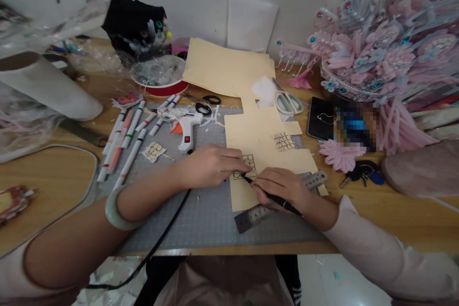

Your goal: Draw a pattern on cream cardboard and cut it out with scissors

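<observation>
A sheet of cream card (244, 134) lies on the grey cutting mat (211, 215), with a small black outlined pattern (247, 160) of rounded shapes on it. My left hand (215, 165) rests on the card's left side, fingers stretched out and touching the pattern; its thumb is mostly hidden. In my right hand (279, 184) is a black pen (283, 202), its tip at the pattern's lower edge. Under that hand a metal ruler (251, 217) lies slantwise, partly covered. A second scalloped pattern (283, 142) is farther up the card.
To the left are several markers (132, 153), a white glue gun (187, 131) and black-handled scissors (204, 105). White-handled scissors (289, 103), a phone (322, 118) and keys (362, 172) lie right. A pink beaded headdress (387, 52) fills the back right. Stacked card (225, 64) lies behind.
</observation>
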Motion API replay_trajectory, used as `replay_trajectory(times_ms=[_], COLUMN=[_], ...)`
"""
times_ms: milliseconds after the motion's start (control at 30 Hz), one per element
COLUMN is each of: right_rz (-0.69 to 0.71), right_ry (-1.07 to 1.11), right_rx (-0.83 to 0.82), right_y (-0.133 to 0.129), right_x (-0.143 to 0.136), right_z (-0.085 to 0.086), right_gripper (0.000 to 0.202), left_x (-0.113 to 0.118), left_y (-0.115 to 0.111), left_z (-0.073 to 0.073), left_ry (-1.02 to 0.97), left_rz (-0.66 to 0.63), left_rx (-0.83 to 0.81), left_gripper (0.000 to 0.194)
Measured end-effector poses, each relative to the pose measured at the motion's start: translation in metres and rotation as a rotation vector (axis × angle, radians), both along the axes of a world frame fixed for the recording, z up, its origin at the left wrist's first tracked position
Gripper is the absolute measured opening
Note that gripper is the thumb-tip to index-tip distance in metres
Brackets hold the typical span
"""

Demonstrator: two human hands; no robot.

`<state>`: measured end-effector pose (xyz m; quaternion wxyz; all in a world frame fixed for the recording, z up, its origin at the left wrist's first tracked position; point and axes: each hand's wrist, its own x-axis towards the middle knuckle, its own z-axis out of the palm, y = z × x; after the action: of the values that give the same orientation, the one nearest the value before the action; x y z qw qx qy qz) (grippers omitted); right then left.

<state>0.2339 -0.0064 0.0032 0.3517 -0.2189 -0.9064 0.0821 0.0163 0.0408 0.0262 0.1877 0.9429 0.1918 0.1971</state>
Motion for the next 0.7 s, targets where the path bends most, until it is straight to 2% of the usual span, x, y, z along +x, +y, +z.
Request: replay_trajectory(times_ms=[133,333,500,700], right_rz=[-0.010,-0.010,-0.004,-0.042], right_ry=[0.005,0.010,0.031,-0.001], right_rx=[-0.091,-0.420,-0.417,-0.383], right_y=[0.000,0.003,0.003,-0.002], right_x=[0.005,0.010,0.007,0.001], right_z=[0.003,0.008,0.009,0.025], right_gripper=[0.015,0.016,0.015,0.016], left_x=[0.000,0.000,0.000,0.001], left_y=[0.000,0.001,0.001,0.000], left_z=[-0.001,-0.003,-0.003,-0.001], left_ry=[-0.009,-0.017,-0.029,-0.038], left_rz=[0.004,-0.002,0.001,-0.010], left_rx=[0.005,-0.042,-0.028,-0.014], left_gripper=[0.033,0.034,0.033,0.032])
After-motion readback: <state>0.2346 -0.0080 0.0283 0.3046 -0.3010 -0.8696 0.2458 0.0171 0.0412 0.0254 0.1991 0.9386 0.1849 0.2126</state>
